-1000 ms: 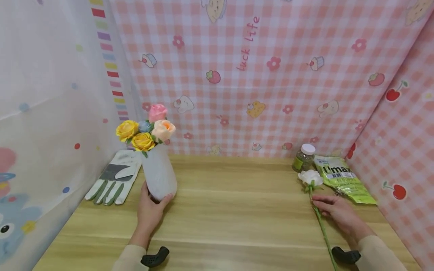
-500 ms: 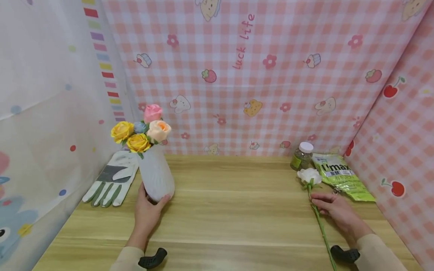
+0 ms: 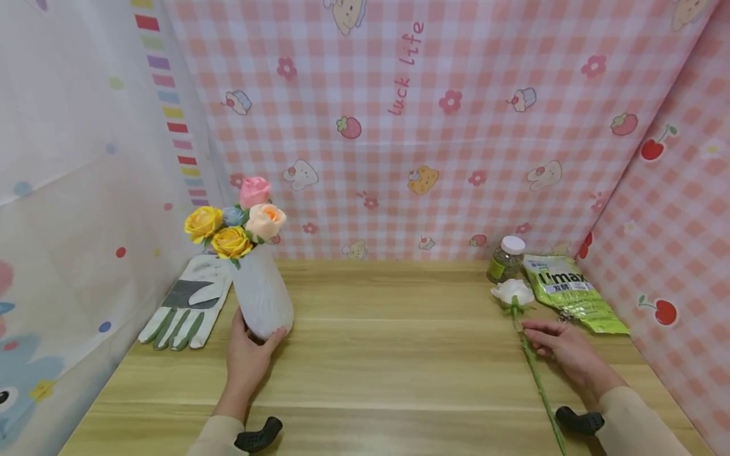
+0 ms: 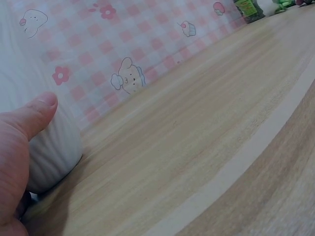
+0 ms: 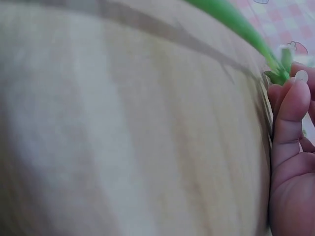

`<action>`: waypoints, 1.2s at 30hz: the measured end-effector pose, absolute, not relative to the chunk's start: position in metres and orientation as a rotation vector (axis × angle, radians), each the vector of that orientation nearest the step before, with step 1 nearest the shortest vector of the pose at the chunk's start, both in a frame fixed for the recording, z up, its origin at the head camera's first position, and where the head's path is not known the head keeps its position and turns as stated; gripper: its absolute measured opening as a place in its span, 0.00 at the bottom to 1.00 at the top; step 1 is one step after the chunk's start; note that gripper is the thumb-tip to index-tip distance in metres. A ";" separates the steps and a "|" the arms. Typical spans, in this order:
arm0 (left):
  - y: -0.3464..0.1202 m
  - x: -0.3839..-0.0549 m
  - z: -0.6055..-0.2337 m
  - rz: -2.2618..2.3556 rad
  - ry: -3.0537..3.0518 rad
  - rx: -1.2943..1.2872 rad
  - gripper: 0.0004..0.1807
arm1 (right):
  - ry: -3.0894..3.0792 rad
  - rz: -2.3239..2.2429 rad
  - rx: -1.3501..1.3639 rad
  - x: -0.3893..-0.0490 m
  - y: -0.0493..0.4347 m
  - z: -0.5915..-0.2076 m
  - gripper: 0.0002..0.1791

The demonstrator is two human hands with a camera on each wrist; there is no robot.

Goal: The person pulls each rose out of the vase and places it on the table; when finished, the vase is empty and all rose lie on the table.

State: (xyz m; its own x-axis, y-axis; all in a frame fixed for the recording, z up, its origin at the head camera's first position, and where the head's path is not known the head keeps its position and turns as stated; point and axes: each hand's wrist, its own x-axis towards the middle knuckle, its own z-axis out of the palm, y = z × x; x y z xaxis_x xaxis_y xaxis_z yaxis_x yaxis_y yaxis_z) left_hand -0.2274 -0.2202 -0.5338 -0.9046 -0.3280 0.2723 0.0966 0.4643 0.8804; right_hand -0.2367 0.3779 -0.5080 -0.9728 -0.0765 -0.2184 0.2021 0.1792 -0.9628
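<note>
One white rose (image 3: 512, 292) shows at the right of the head view, its single green stem running to the bottom edge; the right hand (image 3: 561, 351) pinches it below the bloom, thumb and fingers drawn together. At centre left, the left hand (image 3: 251, 351) curls round the base of one white vase (image 3: 262, 291). Five blooms top it: two yellow (image 3: 203, 223), one pink (image 3: 255, 192), one peach (image 3: 265, 221), one blue (image 3: 232, 216). Left of it lies one glove (image 3: 191, 301); beyond the rose, one jar (image 3: 505, 261) and one green bag (image 3: 576, 294).
</note>
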 end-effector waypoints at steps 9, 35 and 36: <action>-0.219 -0.227 -0.532 -1.441 -2.303 0.197 0.55 | 2.382 -1.780 0.080 -0.238 0.374 -0.506 0.28; -0.220 -0.228 -0.532 -1.446 -2.308 0.186 0.55 | 2.624 -1.457 0.084 -0.242 0.348 -0.509 0.21; -0.220 -0.227 -0.532 -1.447 -2.310 0.188 0.55 | 2.634 -1.451 0.075 -0.242 0.349 -0.509 0.20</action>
State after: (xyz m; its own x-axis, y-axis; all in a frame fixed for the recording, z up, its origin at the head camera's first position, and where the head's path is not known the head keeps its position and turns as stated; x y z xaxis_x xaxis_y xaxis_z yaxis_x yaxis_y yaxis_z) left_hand -0.2273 -0.2196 -0.5317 -0.9085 -0.3221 0.2663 0.0991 0.4531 0.8859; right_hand -0.2422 0.3486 -0.5089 -0.9898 -0.0207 -0.1407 0.1079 0.5355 -0.8376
